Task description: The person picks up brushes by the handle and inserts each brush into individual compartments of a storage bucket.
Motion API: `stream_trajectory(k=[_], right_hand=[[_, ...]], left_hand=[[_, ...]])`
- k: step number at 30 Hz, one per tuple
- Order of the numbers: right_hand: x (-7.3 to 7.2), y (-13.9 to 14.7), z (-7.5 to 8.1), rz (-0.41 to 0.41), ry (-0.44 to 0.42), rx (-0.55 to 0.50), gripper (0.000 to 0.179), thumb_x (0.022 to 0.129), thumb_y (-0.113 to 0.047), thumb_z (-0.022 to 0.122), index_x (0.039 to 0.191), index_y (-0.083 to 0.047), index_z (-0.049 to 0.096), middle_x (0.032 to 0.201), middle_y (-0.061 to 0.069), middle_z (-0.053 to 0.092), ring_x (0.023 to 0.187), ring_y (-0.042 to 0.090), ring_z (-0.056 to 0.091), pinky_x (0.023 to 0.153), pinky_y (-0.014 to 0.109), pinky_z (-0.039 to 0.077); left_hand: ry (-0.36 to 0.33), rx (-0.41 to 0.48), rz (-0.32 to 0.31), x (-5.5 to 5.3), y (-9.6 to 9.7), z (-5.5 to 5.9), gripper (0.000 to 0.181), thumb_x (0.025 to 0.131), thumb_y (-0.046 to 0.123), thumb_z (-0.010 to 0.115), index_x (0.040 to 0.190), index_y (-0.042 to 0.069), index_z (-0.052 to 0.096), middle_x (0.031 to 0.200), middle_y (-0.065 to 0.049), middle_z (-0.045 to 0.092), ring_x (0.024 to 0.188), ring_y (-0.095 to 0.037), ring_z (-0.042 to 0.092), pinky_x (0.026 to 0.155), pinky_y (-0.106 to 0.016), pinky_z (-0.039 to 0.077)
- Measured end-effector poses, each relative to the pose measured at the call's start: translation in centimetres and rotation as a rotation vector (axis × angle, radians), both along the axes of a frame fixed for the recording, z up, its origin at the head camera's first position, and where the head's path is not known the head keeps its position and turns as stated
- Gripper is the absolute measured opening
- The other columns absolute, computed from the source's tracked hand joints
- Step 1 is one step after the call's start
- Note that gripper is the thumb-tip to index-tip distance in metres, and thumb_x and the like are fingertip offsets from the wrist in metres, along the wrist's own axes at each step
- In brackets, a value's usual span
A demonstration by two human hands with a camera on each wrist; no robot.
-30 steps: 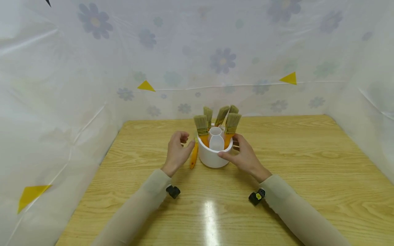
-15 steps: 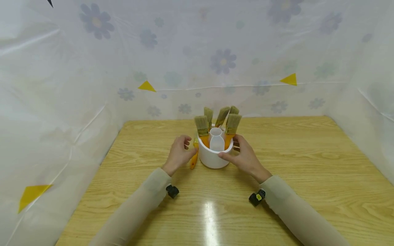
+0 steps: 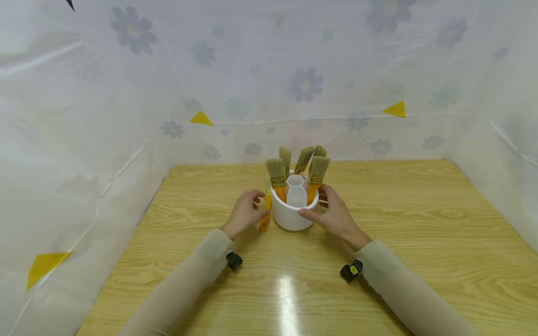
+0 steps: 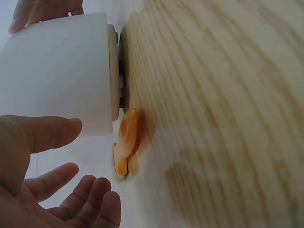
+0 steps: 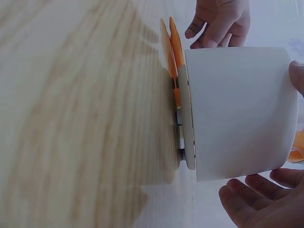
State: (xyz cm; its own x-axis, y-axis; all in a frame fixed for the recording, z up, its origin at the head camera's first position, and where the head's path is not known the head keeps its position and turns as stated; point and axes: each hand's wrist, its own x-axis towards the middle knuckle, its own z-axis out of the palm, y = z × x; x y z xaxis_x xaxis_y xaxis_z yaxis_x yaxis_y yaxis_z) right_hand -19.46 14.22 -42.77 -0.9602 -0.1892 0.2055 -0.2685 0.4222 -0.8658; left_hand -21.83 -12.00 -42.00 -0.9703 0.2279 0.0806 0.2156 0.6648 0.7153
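A white round holder [image 3: 293, 219] stands on the table with several paintbrushes [image 3: 318, 170], bristles up, in it. My right hand [image 3: 338, 218] grips its right side, thumb on the near rim and fingers round the wall [image 5: 242, 114]. A loose paintbrush with an orange handle [image 3: 264, 224] lies on the table at the holder's left. My left hand [image 3: 245, 213] is beside that brush, thumb overlapping the handle in the head view. In the left wrist view, the thumb and loosely bent fingers [image 4: 97, 194] are spread apart with nothing between them, near the orange handle [image 4: 127, 142].
The wooden table [image 3: 403, 205] meets white flowered sheeting [image 3: 336, 70] at the back and sides. Small dark feet [image 5: 182, 154] show under the holder's base in the right wrist view. Yellow triangles [image 3: 395, 109] mark the sheeting.
My left hand has come down a little beside the loose brush, its thumb now lower along the handle. My right hand keeps its grip and the holder stays in place.
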Motion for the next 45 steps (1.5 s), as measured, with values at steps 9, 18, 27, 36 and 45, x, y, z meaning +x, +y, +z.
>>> stream_trajectory(k=[9,18,27,36,45], right_hand=[[-0.1,0.0,-0.2,0.004,0.000,0.006,0.090,0.075,-0.049,0.077,0.145,-0.012,0.033,0.136,0.008,0.044,0.124,0.028,0.045,0.103,0.049,0.038],[-0.3,0.1,-0.5,0.012,-0.004,0.002,0.088,0.077,-0.047,0.077,0.145,-0.013,0.032,0.138,0.008,0.043,0.125,0.028,0.044,0.104,0.049,0.037],[-0.2,0.0,-0.3,0.003,0.006,0.009,0.090,0.076,-0.049,0.077,0.145,-0.012,0.033,0.136,0.008,0.044,0.124,0.028,0.045,0.103,0.049,0.038],[0.0,0.0,-0.2,0.002,0.012,0.012,0.090,0.076,-0.049,0.077,0.145,-0.012,0.032,0.136,0.008,0.044,0.124,0.029,0.046,0.102,0.050,0.038],[0.0,0.0,-0.2,0.005,0.015,0.010,0.089,0.076,-0.048,0.077,0.145,-0.012,0.032,0.136,0.008,0.044,0.123,0.028,0.046,0.102,0.049,0.038]], left_hand=[[-0.052,-0.072,-0.042,-0.6,-0.3,-0.7,0.051,0.081,0.014,0.075,0.129,0.007,0.058,0.112,-0.015,0.054,0.093,-0.026,0.055,0.081,-0.040,0.048],[-0.066,-0.155,-0.077,-0.9,-0.5,-1.0,0.051,0.080,0.015,0.077,0.128,0.010,0.060,0.109,-0.014,0.056,0.093,-0.024,0.057,0.081,-0.039,0.049],[-0.023,-0.207,-0.130,-1.3,-0.6,-1.7,0.043,0.081,0.017,0.076,0.122,0.008,0.066,0.100,-0.010,0.059,0.088,-0.022,0.056,0.079,-0.036,0.048],[-0.043,-0.227,-0.133,-1.5,-0.5,-1.7,0.042,0.082,0.016,0.074,0.123,0.008,0.065,0.092,-0.004,0.062,0.083,-0.018,0.056,0.075,-0.034,0.048],[-0.113,-0.241,-0.102,-0.9,-1.0,-1.1,0.044,0.084,0.017,0.072,0.127,0.012,0.063,0.093,-0.003,0.064,0.079,-0.016,0.057,0.068,-0.030,0.048]])
